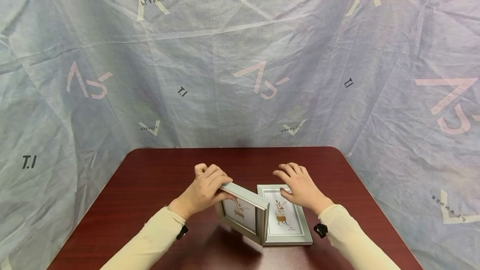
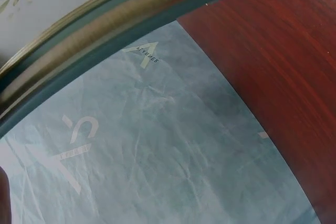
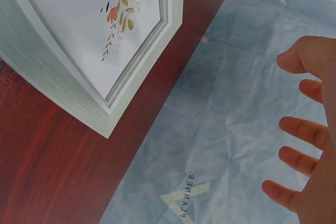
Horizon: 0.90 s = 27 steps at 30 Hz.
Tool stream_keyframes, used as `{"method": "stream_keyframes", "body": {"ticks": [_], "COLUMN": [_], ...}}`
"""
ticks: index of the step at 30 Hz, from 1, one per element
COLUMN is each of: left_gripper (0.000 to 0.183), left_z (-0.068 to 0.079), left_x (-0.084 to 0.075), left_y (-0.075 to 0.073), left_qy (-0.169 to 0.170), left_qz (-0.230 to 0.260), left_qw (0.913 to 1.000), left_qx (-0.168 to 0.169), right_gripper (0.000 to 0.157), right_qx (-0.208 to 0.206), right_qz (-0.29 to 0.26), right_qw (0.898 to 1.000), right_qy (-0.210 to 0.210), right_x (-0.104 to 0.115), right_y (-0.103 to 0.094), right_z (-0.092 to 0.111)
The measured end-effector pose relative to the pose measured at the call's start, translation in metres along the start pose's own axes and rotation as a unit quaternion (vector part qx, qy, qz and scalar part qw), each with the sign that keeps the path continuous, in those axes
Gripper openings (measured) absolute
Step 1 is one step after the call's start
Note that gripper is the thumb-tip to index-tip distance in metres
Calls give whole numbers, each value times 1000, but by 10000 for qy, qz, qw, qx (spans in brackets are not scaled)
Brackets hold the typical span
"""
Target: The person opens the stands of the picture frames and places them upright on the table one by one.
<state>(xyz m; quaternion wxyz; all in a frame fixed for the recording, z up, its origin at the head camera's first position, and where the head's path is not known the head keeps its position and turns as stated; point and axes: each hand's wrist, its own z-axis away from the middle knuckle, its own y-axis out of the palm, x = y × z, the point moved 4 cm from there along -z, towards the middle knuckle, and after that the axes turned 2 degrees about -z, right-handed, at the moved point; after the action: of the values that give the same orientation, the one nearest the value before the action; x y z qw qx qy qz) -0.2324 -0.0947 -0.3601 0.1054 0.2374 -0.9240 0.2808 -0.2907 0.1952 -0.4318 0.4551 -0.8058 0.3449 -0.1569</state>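
Gripping the upper edge of a tilted silver-grey rectangular picture frame (image 1: 245, 196), the left hand (image 1: 204, 188) holds it beside a 2nd silver-grey frame (image 1: 288, 240) lying face up; whether the 2 are joined cannot be told. The right hand (image 1: 303, 188), fingers loosely spread, hovers empty above the latter. Beneath is a red-brown wood-grained table (image 1: 150, 182); beyond, printed grey cloth (image 1: 213, 116).

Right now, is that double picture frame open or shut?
Open: both floral prints show, and the left hand holds the left panel angled up from the right panel.
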Motion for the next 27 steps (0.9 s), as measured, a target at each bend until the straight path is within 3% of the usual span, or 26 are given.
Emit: {"method": "stream_keyframes", "body": {"ticks": [6,17,27], "left_gripper": [44,46,48], "left_z": [3,5,4], "left_x": [3,8,7], "left_y": [2,4,4], "left_qy": [-152,-583,-849], "left_qz": [-363,-699,-1120], "left_qw": [9992,9952,9889], "left_qx": [11,371,473], "right_gripper": [51,50,50], "right_qx": [107,325,149], "right_qz": [125,258,236], "right_qw": [9995,9971,9971], "right_qy": [279,643,707], "right_x": [2,5,6], "right_y": [-3,-3,-2], "right_z": [3,10,17]}}
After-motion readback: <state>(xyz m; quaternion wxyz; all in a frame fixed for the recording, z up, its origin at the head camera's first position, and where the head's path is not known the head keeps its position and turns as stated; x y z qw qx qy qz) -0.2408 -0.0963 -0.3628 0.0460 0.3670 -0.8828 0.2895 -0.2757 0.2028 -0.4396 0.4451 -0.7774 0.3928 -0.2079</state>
